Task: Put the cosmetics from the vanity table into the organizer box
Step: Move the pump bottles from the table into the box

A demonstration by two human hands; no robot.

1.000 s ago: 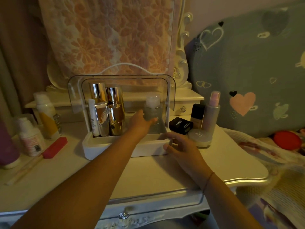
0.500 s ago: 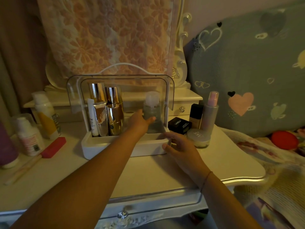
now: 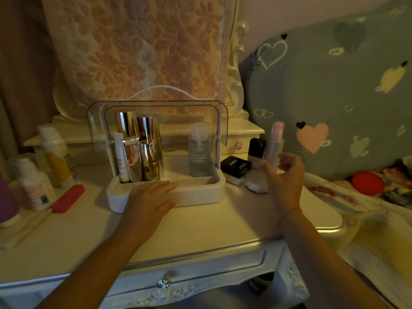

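Letting go of the cleansing water bottle (image 3: 199, 152), the left hand (image 3: 153, 194) is now lying flat, fingers straight, on the front rim of the organizer box (image 3: 200, 196), gripping nothing. That bottle is standing upright on its own at the right end of the box, under the raised clear lid (image 3: 223, 121), with the gold tubes (image 3: 149, 150) packed together at the left end, so that one is looking delivered, I'd say. And the right hand (image 3: 284, 177) is coming away from the box corner it was steadying a moment ago. It is hovering out to the right, fingers loosely curled and empty, just beside the round jar (image 3: 255, 182) and near the pink-capped spray bottle (image 3: 276, 139). The black carton (image 3: 235, 166) and the dark-capped foundation bottle (image 3: 256, 150) are waiting with them on the desk (image 3: 200, 228), just right of the box. Over on the far left, the yellow-and-white bottle (image 3: 55, 155), the small white bottle (image 3: 33, 185) and the red bar (image 3: 68, 198) are sitting untouched too. So plenty is remaining outside the box, and the right hand is seemingly lining up the next pick from that right-hand cluster. Which item, I cannot tell yet.
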